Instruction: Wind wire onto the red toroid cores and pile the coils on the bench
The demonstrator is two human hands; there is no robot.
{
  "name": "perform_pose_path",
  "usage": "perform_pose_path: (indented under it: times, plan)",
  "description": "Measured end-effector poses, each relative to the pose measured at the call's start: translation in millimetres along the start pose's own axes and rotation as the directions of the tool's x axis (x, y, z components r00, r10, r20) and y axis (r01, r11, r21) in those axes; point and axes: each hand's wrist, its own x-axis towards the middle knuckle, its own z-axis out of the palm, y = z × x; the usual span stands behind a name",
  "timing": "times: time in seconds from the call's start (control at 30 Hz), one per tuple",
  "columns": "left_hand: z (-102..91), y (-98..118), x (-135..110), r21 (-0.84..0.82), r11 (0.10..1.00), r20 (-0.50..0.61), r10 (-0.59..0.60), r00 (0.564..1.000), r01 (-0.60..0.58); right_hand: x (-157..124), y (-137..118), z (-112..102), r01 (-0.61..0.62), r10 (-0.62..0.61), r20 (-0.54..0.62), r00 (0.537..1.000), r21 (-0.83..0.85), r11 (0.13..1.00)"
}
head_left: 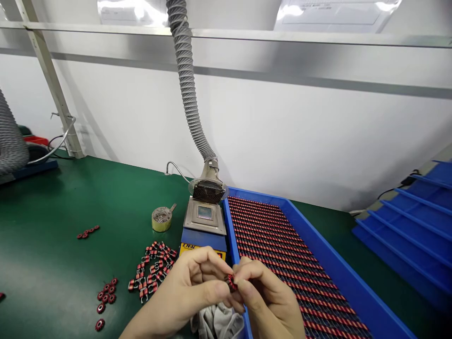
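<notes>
My left hand [190,294] and my right hand [263,296] meet low in the middle of the view. Both pinch one small red wound coil [231,281] between fingertips. The hands hover over the left rim of a blue tray [339,268] packed with rows of red coils [282,254]. A grey cloth [219,322] lies under the hands. Just behind them stands a small solder pot [205,220] with a blue and yellow base.
A ribbed grey fume hose [187,89] drops to a fan hood [208,190] over the pot. Loose red coils [152,270] lie on the green mat [52,263], with smaller clusters at left. A yellow tin [161,219] sits beside the pot. Stacked blue trays [413,226] stand at right.
</notes>
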Motion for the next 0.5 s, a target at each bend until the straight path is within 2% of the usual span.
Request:
perform_pose_path:
  times: [0.13, 0.3, 0.5]
  plan:
    - [1.4, 1, 2, -0.09, 0.996, 0.086, 0.008, 0.996, -0.001, -1, 0, 5, -0.028, 0.029, -0.004, 1.0, 0.117, 0.993]
    - [5.8, 4, 2, -0.137, 0.99, 0.107, -0.018, 0.994, 0.033, -4, -7, 13, -0.121, 0.152, -0.147, 0.977, 0.198, 0.973]
    - [5.0, 1, 3, -0.148, 0.989, 0.095, -0.002, 0.996, 0.016, -2, -12, 15, -0.017, 0.015, -0.129, 0.992, -0.02, 1.0]
